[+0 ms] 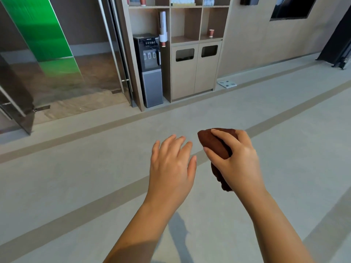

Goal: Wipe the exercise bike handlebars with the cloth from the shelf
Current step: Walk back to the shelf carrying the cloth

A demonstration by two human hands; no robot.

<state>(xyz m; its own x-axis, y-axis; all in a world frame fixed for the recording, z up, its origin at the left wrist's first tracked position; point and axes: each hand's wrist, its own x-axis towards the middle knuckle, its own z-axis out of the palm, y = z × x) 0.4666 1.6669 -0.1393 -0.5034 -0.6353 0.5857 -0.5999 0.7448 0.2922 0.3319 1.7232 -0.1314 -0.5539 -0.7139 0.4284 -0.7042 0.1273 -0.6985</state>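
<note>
Cloth (215,147), brown, bunched into a wad in the right hand (237,160), fingers curled over the top and thumb under, so a closed grip squeezing the fabric with a tail hanging out below the palm. Probably balled up like that just to carry it without it flapping or dragging, and to have a thick pad ready for rubbing. Held out in front at about waist level, above plain floor (95,186), not touching anything else. Left hand (171,162) just beside it, empty, fingers spread and relaxed, palm down, near the cloth but apart from it; looks free to steady the bars or help refold, though that's only a guess. No exercise bike or handlebars anywhere in view, so no wiping possible yet, and which way to go for it can't be told. Shelf unit (186,40) well ahead against the wall, with a paper cup (211,33) in one cubby and a water dispenser (150,69) tucked in on its left. Top shelves cut off by the frame edge, contents up there too blurry to name. Dark shape at the far right edge also cropped, can't make out what it is. Small flat thing on the floor by the cabinet, maybe a scale, hard to say.
</note>
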